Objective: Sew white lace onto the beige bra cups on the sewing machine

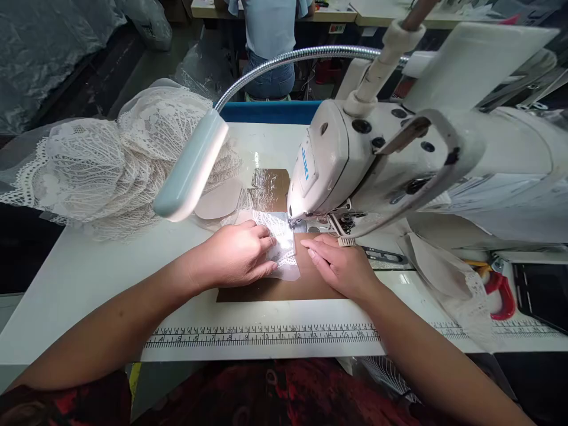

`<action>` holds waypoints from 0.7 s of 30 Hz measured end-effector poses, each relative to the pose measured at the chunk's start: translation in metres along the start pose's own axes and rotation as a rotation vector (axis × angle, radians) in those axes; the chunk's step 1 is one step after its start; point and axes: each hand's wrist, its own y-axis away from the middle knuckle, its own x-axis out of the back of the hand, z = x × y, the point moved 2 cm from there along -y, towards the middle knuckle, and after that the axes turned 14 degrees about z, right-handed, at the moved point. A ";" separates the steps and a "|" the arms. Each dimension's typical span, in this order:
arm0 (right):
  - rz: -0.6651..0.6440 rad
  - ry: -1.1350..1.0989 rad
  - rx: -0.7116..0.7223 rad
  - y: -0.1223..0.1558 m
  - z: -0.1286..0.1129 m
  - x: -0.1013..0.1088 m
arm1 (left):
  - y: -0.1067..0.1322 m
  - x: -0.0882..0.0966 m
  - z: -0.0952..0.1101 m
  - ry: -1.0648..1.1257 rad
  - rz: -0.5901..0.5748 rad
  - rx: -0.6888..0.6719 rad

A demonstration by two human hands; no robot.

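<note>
A white lace piece with a sheer backing (284,251) lies under the needle area of the white sewing machine (328,160). My left hand (242,254) rests on its left side, fingers bent and thumb apart, pressing it down. Right of the lace, my right hand (339,263) lies on a brown board (284,291) with its fingers stretched out. Its fingertips are close to the lace's right edge, and part of the hand is behind the machine's parts. Neither hand is closed round anything.
A pile of lace pieces (97,171) spreads over the table's left side. The lamp (193,165) hangs above it. At right are more lace (461,284), red-handled scissors (503,296) and a dark metal tool (385,255). A ruler strip (266,336) follows the front edge. Another person (270,35) sits beyond.
</note>
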 end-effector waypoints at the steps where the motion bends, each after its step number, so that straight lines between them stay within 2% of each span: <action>1: -0.006 -0.012 0.001 0.000 0.001 0.002 | 0.000 0.001 0.001 0.012 -0.006 0.006; 4: -0.045 -0.096 0.029 -0.001 0.001 0.008 | -0.002 -0.001 0.001 0.055 0.047 -0.020; 9: -0.144 -0.175 0.207 0.001 -0.009 0.011 | -0.005 -0.012 0.000 0.197 0.182 -0.142; 13: -0.150 -0.091 0.282 0.005 -0.016 0.008 | -0.006 -0.023 0.000 0.183 0.193 -0.163; 21: -0.126 -0.117 0.272 0.006 -0.017 0.007 | -0.008 -0.028 0.002 0.014 0.186 -0.167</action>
